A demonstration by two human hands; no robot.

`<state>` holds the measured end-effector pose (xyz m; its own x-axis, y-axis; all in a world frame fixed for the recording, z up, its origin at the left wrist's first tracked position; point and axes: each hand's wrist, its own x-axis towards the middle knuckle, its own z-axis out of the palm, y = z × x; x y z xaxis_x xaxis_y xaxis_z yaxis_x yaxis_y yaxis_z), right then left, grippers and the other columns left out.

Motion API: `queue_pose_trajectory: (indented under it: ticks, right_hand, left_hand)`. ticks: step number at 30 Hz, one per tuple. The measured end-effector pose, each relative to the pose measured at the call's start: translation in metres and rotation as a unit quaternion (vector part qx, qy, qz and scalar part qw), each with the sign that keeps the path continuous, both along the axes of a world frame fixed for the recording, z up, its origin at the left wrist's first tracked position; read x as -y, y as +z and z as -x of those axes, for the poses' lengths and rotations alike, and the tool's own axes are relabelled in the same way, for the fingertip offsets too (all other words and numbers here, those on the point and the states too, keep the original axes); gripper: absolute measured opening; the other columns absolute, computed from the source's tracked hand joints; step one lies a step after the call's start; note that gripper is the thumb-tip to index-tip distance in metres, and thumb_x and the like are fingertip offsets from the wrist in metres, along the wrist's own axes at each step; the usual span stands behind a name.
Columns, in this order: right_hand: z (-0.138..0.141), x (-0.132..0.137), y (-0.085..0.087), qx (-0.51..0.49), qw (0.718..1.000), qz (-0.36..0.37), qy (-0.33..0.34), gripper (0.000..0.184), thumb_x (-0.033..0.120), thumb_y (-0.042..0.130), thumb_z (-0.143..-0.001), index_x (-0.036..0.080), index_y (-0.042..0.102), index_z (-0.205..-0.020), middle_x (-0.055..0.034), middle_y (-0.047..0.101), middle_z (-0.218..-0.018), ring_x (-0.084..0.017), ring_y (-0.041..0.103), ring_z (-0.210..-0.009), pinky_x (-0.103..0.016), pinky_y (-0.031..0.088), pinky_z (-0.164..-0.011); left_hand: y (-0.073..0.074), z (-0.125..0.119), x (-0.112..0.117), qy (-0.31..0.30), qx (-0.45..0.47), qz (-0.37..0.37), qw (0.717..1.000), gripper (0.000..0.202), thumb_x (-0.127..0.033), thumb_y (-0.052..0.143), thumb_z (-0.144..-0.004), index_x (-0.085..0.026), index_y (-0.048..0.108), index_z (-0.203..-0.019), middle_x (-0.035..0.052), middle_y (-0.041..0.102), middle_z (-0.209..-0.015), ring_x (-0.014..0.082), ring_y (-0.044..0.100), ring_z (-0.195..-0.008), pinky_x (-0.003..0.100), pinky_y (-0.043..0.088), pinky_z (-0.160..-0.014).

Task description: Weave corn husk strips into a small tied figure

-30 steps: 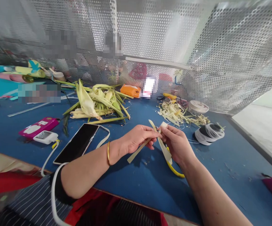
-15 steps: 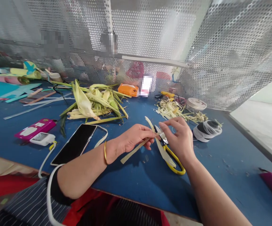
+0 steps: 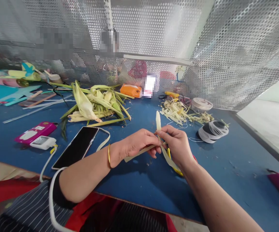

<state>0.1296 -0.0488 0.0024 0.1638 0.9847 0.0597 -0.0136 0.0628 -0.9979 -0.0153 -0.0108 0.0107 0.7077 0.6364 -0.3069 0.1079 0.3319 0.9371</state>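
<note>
Left hand (image 3: 143, 141) and right hand (image 3: 179, 145) meet over the blue tabletop (image 3: 134, 180), inside its near edge; fingers of both pinch crossed pale husk strips (image 3: 158, 120). Yellow scissors handle (image 3: 178, 173) partly hidden behind right hand. Blue surface shows from hands rightward to thread spool (image 3: 212, 132). Orange soft packet (image 3: 131, 91) near perforated panel (image 3: 151, 32); contents not visible.

Pale cream strips (image 3: 158, 120), deep blue desk (image 3: 129, 190)
From here I see yellow-green husks (image 3: 83, 103), an orange packet (image 3: 129, 91), white thread (image 3: 207, 134), a gold bangle (image 3: 109, 156), a magenta device (image 3: 36, 131), and a white-pinstriped navy sleeve (image 3: 33, 206).
</note>
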Motion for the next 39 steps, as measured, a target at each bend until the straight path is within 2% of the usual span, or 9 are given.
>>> queue_pose_trajectory:
  ticks: [10, 14, 16, 18, 22, 25, 31, 35, 39]
  right_hand:
    - [-0.006, -0.004, -0.004, 0.137, 0.99, -0.028, -0.002, 0.023, 0.04, 0.066, -0.078, 0.018, 0.07, -0.072, -0.0025, 0.066, -0.07, -0.015, 0.056, -0.056, -0.026, 0.04, -0.05]
    - [-0.021, -0.006, 0.008, 0.284, 0.932, -0.177, -0.137, 0.024, 0.037, 0.056, -0.087, 0.02, 0.072, -0.086, -0.0082, 0.07, -0.102, -0.025, 0.062, -0.098, -0.035, 0.047, -0.08]
    - [-0.027, -0.004, 0.014, 0.291, 0.92, -0.182, -0.19, 0.026, 0.04, 0.055, -0.089, 0.02, 0.07, -0.084, -0.0071, 0.07, -0.093, -0.023, 0.061, -0.092, -0.035, 0.045, -0.081]
    - [-0.028, -0.001, 0.018, 0.283, 0.937, -0.131, -0.158, 0.036, 0.048, 0.052, -0.09, 0.019, 0.066, -0.074, -0.0043, 0.067, -0.075, -0.02, 0.059, -0.075, -0.032, 0.044, -0.072]
    - [-0.02, 0.002, 0.013, 0.302, 0.951, -0.037, 0.047, 0.043, 0.055, 0.055, -0.086, 0.02, 0.058, -0.061, 0.0007, 0.057, -0.058, -0.015, 0.05, -0.059, -0.027, 0.037, -0.057]
    - [-0.016, 0.0, 0.005, 0.288, 0.951, -0.036, 0.108, 0.037, 0.048, 0.057, -0.084, 0.02, 0.055, -0.06, 0.0016, 0.058, -0.058, -0.014, 0.05, -0.058, -0.026, 0.037, -0.057]
    - [-0.018, -0.007, -0.003, 0.262, 0.957, -0.003, 0.122, 0.033, 0.046, 0.061, -0.081, 0.02, 0.062, -0.061, -0.0002, 0.063, -0.062, -0.017, 0.056, -0.064, -0.028, 0.041, -0.061]
    - [-0.016, -0.01, -0.005, 0.091, 0.993, -0.001, 0.078, 0.037, 0.055, 0.064, -0.081, 0.019, 0.069, -0.085, -0.0024, 0.067, -0.078, -0.017, 0.059, -0.073, -0.028, 0.045, -0.068]
    - [-0.01, -0.008, -0.005, -0.044, 0.998, 0.006, 0.033, 0.041, 0.05, 0.072, -0.076, 0.02, 0.07, -0.103, -0.0021, 0.068, -0.079, -0.015, 0.058, -0.065, -0.026, 0.045, -0.06]
  left_hand:
    - [0.001, -0.001, 0.001, -0.003, -0.004, 0.025, 1.0, 0.018, -0.026, 0.067, -0.074, -0.011, 0.071, -0.065, 0.0056, 0.066, -0.063, 0.0116, 0.058, -0.053, 0.024, 0.053, -0.057]
    - [0.006, 0.0, -0.001, 0.056, 0.053, 0.062, 0.995, 0.027, -0.034, 0.065, -0.082, -0.009, 0.072, -0.076, 0.0076, 0.068, -0.069, 0.0115, 0.058, -0.056, 0.026, 0.054, -0.06]
    - [0.007, 0.001, -0.004, 0.085, 0.07, 0.082, 0.991, 0.027, -0.034, 0.064, -0.084, -0.009, 0.072, -0.079, 0.0067, 0.066, -0.069, 0.0109, 0.057, -0.054, 0.027, 0.054, -0.059]
    - [0.007, 0.002, -0.006, 0.111, 0.079, 0.082, 0.987, 0.024, -0.033, 0.067, -0.082, -0.009, 0.071, -0.079, 0.0055, 0.066, -0.068, 0.01, 0.056, -0.053, 0.026, 0.053, -0.058]
    - [0.006, 0.002, -0.007, 0.167, 0.083, 0.048, 0.981, 0.021, -0.03, 0.078, -0.072, -0.011, 0.068, -0.071, 0.001, 0.061, -0.064, 0.0082, 0.054, -0.051, 0.025, 0.049, -0.056]
    - [0.005, 0.001, -0.006, 0.201, 0.088, 0.041, 0.975, 0.017, -0.026, 0.076, -0.073, -0.011, 0.069, -0.072, -0.0022, 0.055, -0.058, 0.0064, 0.05, -0.048, 0.022, 0.044, -0.051]
    - [0.002, -0.001, -0.006, 0.208, 0.107, 0.036, 0.972, 0.016, -0.026, 0.072, -0.077, -0.01, 0.069, -0.076, -0.0016, 0.055, -0.059, 0.0067, 0.051, -0.05, 0.02, 0.043, -0.051]
    - [0.002, 0.001, -0.006, 0.166, 0.093, 0.037, 0.981, 0.03, -0.042, 0.066, -0.083, -0.013, 0.067, -0.08, 0.0017, 0.062, -0.067, 0.0092, 0.055, -0.053, 0.023, 0.047, -0.051]
    - [0.002, 0.002, -0.005, 0.143, 0.077, 0.023, 0.986, 0.029, -0.04, 0.075, -0.075, -0.012, 0.066, -0.075, 0.0026, 0.064, -0.068, 0.0082, 0.054, -0.051, 0.022, 0.046, -0.05]
